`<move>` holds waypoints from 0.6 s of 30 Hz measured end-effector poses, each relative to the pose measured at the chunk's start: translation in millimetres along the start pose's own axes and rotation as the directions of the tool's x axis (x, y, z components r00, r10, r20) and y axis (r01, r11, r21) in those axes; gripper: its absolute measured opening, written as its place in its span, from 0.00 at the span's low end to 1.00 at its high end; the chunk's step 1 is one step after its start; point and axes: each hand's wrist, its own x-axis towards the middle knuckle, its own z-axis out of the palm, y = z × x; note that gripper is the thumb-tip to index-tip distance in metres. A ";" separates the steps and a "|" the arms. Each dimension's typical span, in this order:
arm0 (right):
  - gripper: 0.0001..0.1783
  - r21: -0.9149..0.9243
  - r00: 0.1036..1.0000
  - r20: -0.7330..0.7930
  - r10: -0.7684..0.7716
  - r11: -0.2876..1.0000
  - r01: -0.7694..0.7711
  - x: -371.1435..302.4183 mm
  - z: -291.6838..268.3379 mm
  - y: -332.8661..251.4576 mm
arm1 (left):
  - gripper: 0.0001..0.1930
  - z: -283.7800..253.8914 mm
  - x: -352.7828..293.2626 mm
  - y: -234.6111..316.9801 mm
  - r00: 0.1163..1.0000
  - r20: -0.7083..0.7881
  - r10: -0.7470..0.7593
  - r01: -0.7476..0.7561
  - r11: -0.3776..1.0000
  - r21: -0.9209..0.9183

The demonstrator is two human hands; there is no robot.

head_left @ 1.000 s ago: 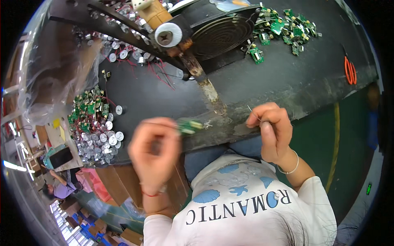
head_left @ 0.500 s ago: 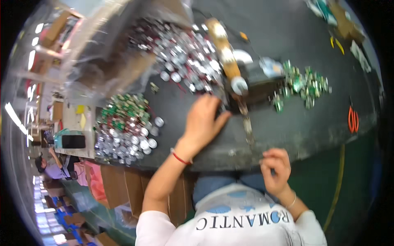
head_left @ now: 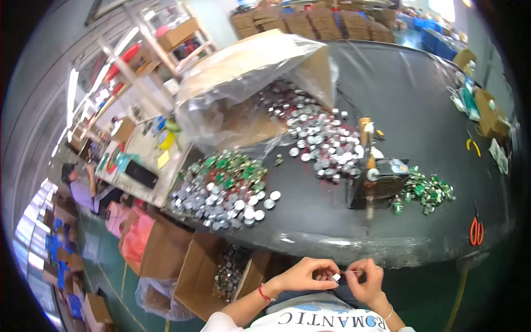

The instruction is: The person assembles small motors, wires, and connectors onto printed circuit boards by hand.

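Note:
Close to my lap, just off the table's front edge, both hands are raised near each other. My left hand (head_left: 305, 275) is closed, fingers pinching a small silvery round part (head_left: 336, 276). A thin wire (head_left: 349, 271) runs from beside that part to my right hand (head_left: 366, 281), whose fingertips are pinched on it. Beyond them on the dark table stands a small black fan (head_left: 385, 187), with an upright tan-handled tool (head_left: 370, 160) before it. A heap of silvery round parts with red wires (head_left: 338, 145) lies behind and left of the fan.
Left on the table is a mixed pile of green boards and silvery discs (head_left: 227, 191). A plastic-lined carton (head_left: 249, 66) spills parts. Green boards (head_left: 428, 192) and red-handled pliers (head_left: 476, 231) lie right. An open carton (head_left: 191, 271) stands below the edge; a person (head_left: 83, 188) sits far left.
My left hand has come back from the table near the fan to my lap, now with the small silvery part. My right hand has met it there. The view has tilted up.

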 end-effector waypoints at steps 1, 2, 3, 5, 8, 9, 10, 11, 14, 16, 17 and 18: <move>0.10 -0.012 1.000 -0.019 0.004 1.000 -0.004 -0.6 -1.7 0.4 | 0.14 -5.7 -2.5 -3.8 0.998 0.027 0.053 -0.052 0.998 -0.034; 0.11 -0.035 1.000 -0.018 -0.019 0.999 0.019 -2.6 -3.7 0.8 | 0.14 -10.0 -7.4 -5.8 0.994 0.041 0.100 -0.097 0.992 -0.076; 0.13 0.032 0.999 -0.045 0.000 0.999 0.001 -7.5 -3.0 6.3 | 0.13 -16.2 -9.3 -4.5 0.991 0.091 0.095 -0.093 0.995 -0.028; 0.14 0.179 0.989 -0.082 0.123 0.978 -0.106 -18.8 -2.7 10.4 | 0.12 -21.7 -13.6 -9.3 0.965 0.204 0.163 -0.134 0.980 -0.150; 0.14 0.295 0.988 -0.078 0.131 0.950 -0.103 -15.1 9.8 -3.6 | 0.15 -20.3 -17.6 -19.3 0.909 0.349 0.228 -0.090 0.925 -0.370; 0.14 0.299 0.990 -0.040 0.135 0.947 -0.117 -13.7 12.1 -5.4 | 0.16 -12.4 -21.2 -13.8 0.931 0.284 0.227 -0.112 0.922 -0.370; 0.14 0.228 0.997 -0.016 0.077 0.971 -0.071 -12.5 13.8 -6.7 | 0.16 -1.7 -24.6 -6.3 0.949 0.220 0.226 -0.134 0.920 -0.368; 0.14 0.159 1.000 0.008 0.016 0.987 -0.017 -15.3 14.9 -9.5 | 0.14 10.5 -26.3 -7.6 0.971 0.110 0.214 -0.163 0.921 -0.355; 0.14 0.172 0.999 0.014 0.042 0.984 -0.044 -20.7 21.3 -8.3 | 0.08 23.0 -20.3 -18.3 0.979 -0.129 0.157 -0.188 0.942 -0.278; 0.14 0.170 0.997 -0.013 0.079 0.982 -0.076 -27.4 19.9 -7.5 | 0.06 30.8 -22.4 -26.5 0.974 -0.188 0.130 -0.176 0.950 -0.257; 0.15 0.174 0.994 -0.027 0.102 0.980 -0.096 -28.8 19.3 -10.1 | 0.05 31.7 -22.2 -27.3 0.968 -0.228 0.106 -0.161 0.959 -0.234; 0.15 0.178 0.991 -0.044 0.129 0.977 -0.119 -29.5 18.8 -13.2 | 0.04 33.2 -21.9 -26.9 0.963 -0.246 0.113 -0.170 0.959 -0.225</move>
